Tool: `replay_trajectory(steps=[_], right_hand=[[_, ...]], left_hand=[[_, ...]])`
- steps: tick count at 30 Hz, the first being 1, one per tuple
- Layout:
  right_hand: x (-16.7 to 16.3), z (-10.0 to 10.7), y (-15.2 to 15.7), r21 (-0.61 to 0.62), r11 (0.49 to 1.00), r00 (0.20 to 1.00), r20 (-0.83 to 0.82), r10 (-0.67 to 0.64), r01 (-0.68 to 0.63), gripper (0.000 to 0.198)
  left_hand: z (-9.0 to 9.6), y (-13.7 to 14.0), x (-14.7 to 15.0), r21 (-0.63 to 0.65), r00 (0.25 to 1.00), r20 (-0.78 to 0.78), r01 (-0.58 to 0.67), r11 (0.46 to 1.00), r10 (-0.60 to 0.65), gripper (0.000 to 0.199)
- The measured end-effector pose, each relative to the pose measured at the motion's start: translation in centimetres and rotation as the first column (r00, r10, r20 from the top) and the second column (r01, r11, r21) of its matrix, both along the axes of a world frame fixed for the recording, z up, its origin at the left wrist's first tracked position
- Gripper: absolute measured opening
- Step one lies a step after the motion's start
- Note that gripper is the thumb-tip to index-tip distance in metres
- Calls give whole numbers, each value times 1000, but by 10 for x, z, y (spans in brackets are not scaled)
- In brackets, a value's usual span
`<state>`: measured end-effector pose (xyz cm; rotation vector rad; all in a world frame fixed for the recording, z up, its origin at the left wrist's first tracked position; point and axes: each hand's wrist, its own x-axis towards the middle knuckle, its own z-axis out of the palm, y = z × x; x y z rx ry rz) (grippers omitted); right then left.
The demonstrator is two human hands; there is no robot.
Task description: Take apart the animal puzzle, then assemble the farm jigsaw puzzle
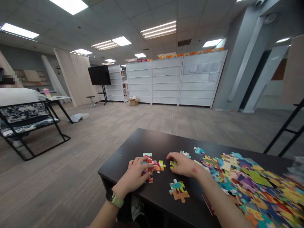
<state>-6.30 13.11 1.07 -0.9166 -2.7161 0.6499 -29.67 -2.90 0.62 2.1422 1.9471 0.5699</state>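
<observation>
Several joined jigsaw puzzle pieces [155,165], red, yellow and teal, lie near the left end of the dark table. My left hand [139,172] rests over them with its fingers spread, covering part of them. To the right, my right hand [184,164] has its thumb and fingers around a yellow-green puzzle piece [173,164], which lies a small gap away from the joined group. Closer to me is a teal, yellow and brown puzzle piece [180,190]. Past the right hand are a white-and-blue puzzle piece [185,154] and a blue puzzle piece [199,151].
A large heap of loose puzzle pieces [256,186] covers the right part of the black table [152,139]. A clear plastic bag [296,169] lies at the far right. A person sits on a patterned chair [28,117] at the left. White shelving [166,82] stands across the floor.
</observation>
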Motion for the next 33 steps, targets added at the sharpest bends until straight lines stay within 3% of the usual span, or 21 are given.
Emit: replay_trajectory(steps=[8,14,25,33], right_hand=[[-7,8,-12,-6,999,999,-27,41,-42,59],[-5,4,-6,37,999,1000,-10,25,-24,39],[-11,5,-9,103,994,997,-63,47,-40,33],[-12,1,-9,76,993,995,-47,92,-88,27]], left_hand=[[-2,0,-3,8,996,82,-34,999,33,48],[-1,0,0,7,997,59,-47,999,47,44],[-1,1,-4,-12,994,101,-31,999,32,45],[-3,2,-8,-24,993,108,-38,999,40,59]])
